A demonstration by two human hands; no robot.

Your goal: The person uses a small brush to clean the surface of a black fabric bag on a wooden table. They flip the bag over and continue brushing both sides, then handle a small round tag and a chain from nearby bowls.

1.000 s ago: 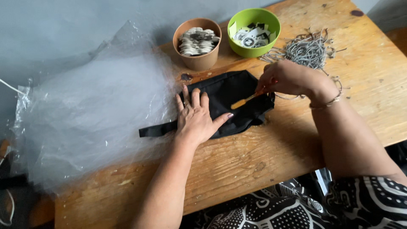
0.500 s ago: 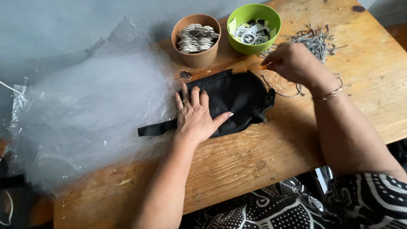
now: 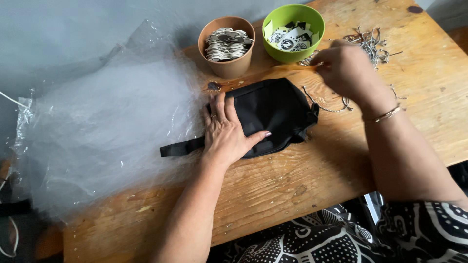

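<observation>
A black fabric pouch (image 3: 275, 109) lies on the wooden table (image 3: 292, 190), its black strap (image 3: 179, 148) trailing left. My left hand (image 3: 226, 132) rests flat on the pouch's left half, fingers spread, holding nothing. My right hand (image 3: 348, 70) hovers beyond the pouch's right end, beside the green bowl (image 3: 314, 22). Its fingers pinch a thin yellowish stick (image 3: 292, 67), blurred by motion and pointing left. A thin metal ball chain (image 3: 327, 108) loops on the table under that hand, next to the pouch's right end.
A brown bowl (image 3: 226, 69) of round tags stands behind the pouch; the green bowl holds printed labels. A tangle of metal chains (image 3: 373, 43) lies at the back right. Crumpled clear plastic bags (image 3: 102, 131) cover the table's left part. The table's near edge is close to my patterned clothing.
My right hand has lifted off the pouch's right end and moved away toward the green bowl, carrying the stick. My left hand has stayed flat on the pouch.
</observation>
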